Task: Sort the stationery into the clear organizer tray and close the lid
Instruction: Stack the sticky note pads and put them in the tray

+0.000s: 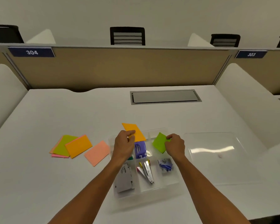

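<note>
Both forearms reached over the clear organizer tray. Above its far compartments, the left hand pinched an orange note and the right hand pinched a green note. Loose notes lay left on the open desk, the lid right.

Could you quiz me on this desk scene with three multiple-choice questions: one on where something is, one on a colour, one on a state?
1. Where does the clear lid lie?
A. right of the organizer tray
B. on the tray
C. left of the tray

2. What colour is the paper in the right hand?
A. pink
B. green
C. blue

3. The left hand is:
A. flat on the desk
B. empty
C. holding an orange paper

Answers: 1 A, the lid rests on the desk beside the tray; 2 B, the green paper is pinched; 3 C, the fingers grip the paper's edge.
</note>
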`<state>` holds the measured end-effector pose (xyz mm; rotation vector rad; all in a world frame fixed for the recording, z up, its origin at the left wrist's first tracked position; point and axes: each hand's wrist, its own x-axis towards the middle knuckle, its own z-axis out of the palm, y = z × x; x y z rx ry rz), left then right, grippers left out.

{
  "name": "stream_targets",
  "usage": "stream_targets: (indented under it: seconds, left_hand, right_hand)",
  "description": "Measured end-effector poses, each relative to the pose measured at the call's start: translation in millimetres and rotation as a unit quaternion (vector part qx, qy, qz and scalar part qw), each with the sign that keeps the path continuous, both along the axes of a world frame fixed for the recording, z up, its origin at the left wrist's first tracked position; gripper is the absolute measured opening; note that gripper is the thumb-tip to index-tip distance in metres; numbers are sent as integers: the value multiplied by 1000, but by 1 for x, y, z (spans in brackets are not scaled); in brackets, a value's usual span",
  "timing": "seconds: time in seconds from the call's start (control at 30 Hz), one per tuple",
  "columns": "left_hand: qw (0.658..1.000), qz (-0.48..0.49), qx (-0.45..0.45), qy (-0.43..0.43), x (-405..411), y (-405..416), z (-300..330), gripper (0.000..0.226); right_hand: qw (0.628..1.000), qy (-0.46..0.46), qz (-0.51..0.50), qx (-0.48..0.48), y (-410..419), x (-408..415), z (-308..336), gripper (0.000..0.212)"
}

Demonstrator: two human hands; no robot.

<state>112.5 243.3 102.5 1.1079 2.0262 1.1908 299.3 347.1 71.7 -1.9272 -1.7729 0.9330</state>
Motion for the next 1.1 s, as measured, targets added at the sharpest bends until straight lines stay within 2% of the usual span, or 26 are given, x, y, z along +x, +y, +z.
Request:
stream_targets:
  seconds: [0.23, 0.4, 0.53, 0.6, 0.63, 0.7, 0.77, 0.87, 0.93, 1.1]
  left_hand:
    - [998, -55, -6, 37, 16, 15, -3, 29]
    - [996, -72, -13, 48, 24, 24, -1, 30]
    - [996, -72, -11, 54, 35, 29, 0, 31]
    - [996, -71, -15, 45, 42, 32, -2, 31]
    - [997, -70, -18, 39, 46, 34, -3, 31]
    - [997, -67, -25, 20, 55, 37, -6, 31]
    - [997, -64, -33, -1, 64, 39, -9, 31]
    - [996, -73, -41, -21, 76, 42, -13, 31]
    - [995, -89, -44, -16, 81, 41, -15, 32]
    - [994, -87, -58, 3, 77, 34, -25, 30]
  right_hand:
    - [996, -58, 67, -4, -4, 0, -7, 33]
    - [985, -122, 125, 1, -8, 2, -7, 19]
    - [966, -196, 161, 44, -10, 6, -6, 35]
    - [977, -134, 147, 77, -8, 9, -2, 36]
    - [987, -58, 134, 68, -6, 9, 2, 33]
    - [987, 129, 90, -18, -3, 10, 12, 31]
    - [962, 249, 44, -102, -2, 14, 19, 30]
    - [962, 254, 30, -97, 3, 26, 16, 25]
    - [969, 231, 23, -79, 6, 31, 9, 32]
    - [989, 140, 12, -46, 9, 34, -1, 32]
